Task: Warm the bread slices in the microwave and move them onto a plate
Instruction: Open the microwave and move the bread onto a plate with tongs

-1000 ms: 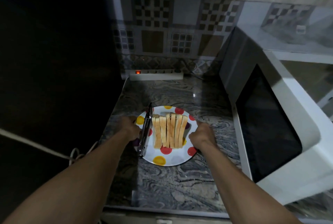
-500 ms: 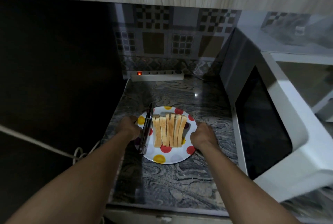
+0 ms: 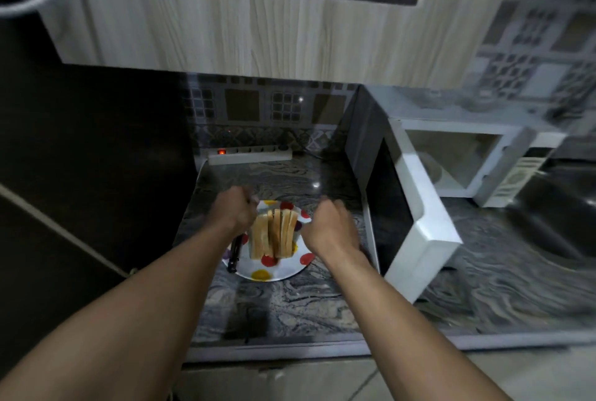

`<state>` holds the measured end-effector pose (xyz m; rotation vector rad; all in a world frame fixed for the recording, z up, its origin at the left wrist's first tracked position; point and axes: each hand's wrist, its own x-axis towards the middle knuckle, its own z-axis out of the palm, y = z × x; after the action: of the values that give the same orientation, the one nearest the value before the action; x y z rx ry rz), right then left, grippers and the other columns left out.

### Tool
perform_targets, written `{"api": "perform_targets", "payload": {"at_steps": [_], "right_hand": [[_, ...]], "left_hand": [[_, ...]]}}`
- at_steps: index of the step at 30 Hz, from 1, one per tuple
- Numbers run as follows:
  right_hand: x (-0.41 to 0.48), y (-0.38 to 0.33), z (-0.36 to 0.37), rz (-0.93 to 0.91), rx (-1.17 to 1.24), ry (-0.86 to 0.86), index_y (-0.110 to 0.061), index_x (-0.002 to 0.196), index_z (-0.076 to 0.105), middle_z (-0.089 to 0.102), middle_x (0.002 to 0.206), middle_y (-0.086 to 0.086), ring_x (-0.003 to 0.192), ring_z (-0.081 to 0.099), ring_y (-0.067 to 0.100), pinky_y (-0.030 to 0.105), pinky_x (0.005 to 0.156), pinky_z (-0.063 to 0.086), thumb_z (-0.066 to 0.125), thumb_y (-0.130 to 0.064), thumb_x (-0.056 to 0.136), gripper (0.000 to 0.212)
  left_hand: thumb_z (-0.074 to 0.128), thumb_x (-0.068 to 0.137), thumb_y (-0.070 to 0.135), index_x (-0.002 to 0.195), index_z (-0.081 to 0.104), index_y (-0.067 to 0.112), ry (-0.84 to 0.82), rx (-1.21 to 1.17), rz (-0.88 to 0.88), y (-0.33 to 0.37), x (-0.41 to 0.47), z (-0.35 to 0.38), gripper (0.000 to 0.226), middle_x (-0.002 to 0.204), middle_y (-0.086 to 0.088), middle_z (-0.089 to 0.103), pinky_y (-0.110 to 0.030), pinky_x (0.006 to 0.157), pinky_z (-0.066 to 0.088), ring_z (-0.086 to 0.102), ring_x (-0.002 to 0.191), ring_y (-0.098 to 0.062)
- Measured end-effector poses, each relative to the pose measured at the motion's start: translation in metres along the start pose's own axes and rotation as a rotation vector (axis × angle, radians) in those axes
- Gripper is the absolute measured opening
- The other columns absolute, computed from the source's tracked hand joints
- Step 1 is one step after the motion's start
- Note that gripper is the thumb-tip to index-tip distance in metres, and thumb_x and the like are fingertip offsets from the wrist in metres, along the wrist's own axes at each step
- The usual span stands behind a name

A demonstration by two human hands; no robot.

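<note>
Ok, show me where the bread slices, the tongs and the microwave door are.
bread slices (image 3: 274, 236), head view, on the middle of the stack.
tongs (image 3: 234, 255), head view, on the dark lower end.
microwave door (image 3: 422, 207), head view, on its white frame.

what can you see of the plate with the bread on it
The plate is round, white, with red, yellow and purple dots, and lies level over the marbled counter, left of the open microwave door. Bread slices stand on edge in a row across its middle; dark tongs lie along its left rim. The left hand and right hand curl over opposite sides, seemingly gripping it, though blur hides the fingers.
</note>
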<state>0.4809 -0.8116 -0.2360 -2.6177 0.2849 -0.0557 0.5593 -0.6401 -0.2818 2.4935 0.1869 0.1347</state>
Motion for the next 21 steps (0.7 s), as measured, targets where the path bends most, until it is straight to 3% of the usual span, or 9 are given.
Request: {"api": "perform_targets", "payload": {"at_steps": [3, 7, 10, 14, 21], "right_hand": [[-0.022, -0.007, -0.032, -0.072, -0.035, 0.121, -0.011, 0.143, 0.043, 0.045, 0.141, 0.013, 0.129, 0.042, 0.035, 0.044, 0.101, 0.044, 0.060, -0.020, 0.090, 0.057], [-0.040, -0.001, -0.073, -0.097, -0.151, 0.309, -0.010, 0.153, 0.029, 0.038, 0.148, 0.015, 0.137, 0.032, 0.034, 0.046, 0.108, 0.038, 0.062, -0.021, 0.087, 0.074], [-0.045, 0.013, -0.088, -0.032, -0.283, 0.392, -0.008, 0.155, 0.022, 0.026, 0.156, 0.019, 0.146, 0.015, 0.037, 0.052, 0.117, 0.024, 0.062, -0.023, 0.085, 0.082], [-0.046, 0.041, -0.095, 0.179, -0.330, 0.281, -0.005, 0.157, 0.003, 0.000, 0.163, 0.023, 0.150, -0.010, 0.040, 0.060, 0.120, 0.004, 0.061, -0.029, 0.091, 0.092], [-0.046, 0.071, -0.111, 0.250, -0.301, 0.129, 0.000, 0.156, -0.009, -0.003, 0.164, 0.022, 0.152, -0.008, 0.034, 0.053, 0.122, 0.002, 0.053, -0.029, 0.097, 0.090]], "left_hand": [[0.050, 0.099, 0.036, 0.111, 0.069, 0.019, -0.010, -0.037, 0.116, 0.032, -0.006, -0.008, 0.028, 0.108, -0.012, 0.071, -0.034, 0.083, 0.049, 0.064, 0.102, -0.031], [0.041, 0.101, 0.042, 0.110, 0.066, 0.022, -0.067, -0.095, 0.274, 0.085, -0.015, -0.008, 0.034, 0.097, -0.003, 0.067, -0.035, 0.077, 0.046, 0.061, 0.089, -0.021], [0.035, 0.103, 0.042, 0.123, 0.061, 0.022, -0.092, -0.044, 0.456, 0.119, -0.016, 0.002, 0.039, 0.117, -0.010, 0.066, -0.038, 0.086, 0.047, 0.059, 0.109, -0.032], [0.027, 0.103, 0.046, 0.145, 0.042, 0.027, -0.158, 0.015, 0.647, 0.162, -0.020, 0.017, 0.049, 0.142, -0.012, 0.053, -0.042, 0.102, 0.044, 0.049, 0.129, -0.033], [0.020, 0.103, 0.051, 0.153, 0.025, 0.039, -0.340, 0.151, 0.833, 0.216, -0.028, 0.042, 0.052, 0.160, -0.001, 0.028, -0.041, 0.114, 0.031, 0.029, 0.145, -0.026]]}}
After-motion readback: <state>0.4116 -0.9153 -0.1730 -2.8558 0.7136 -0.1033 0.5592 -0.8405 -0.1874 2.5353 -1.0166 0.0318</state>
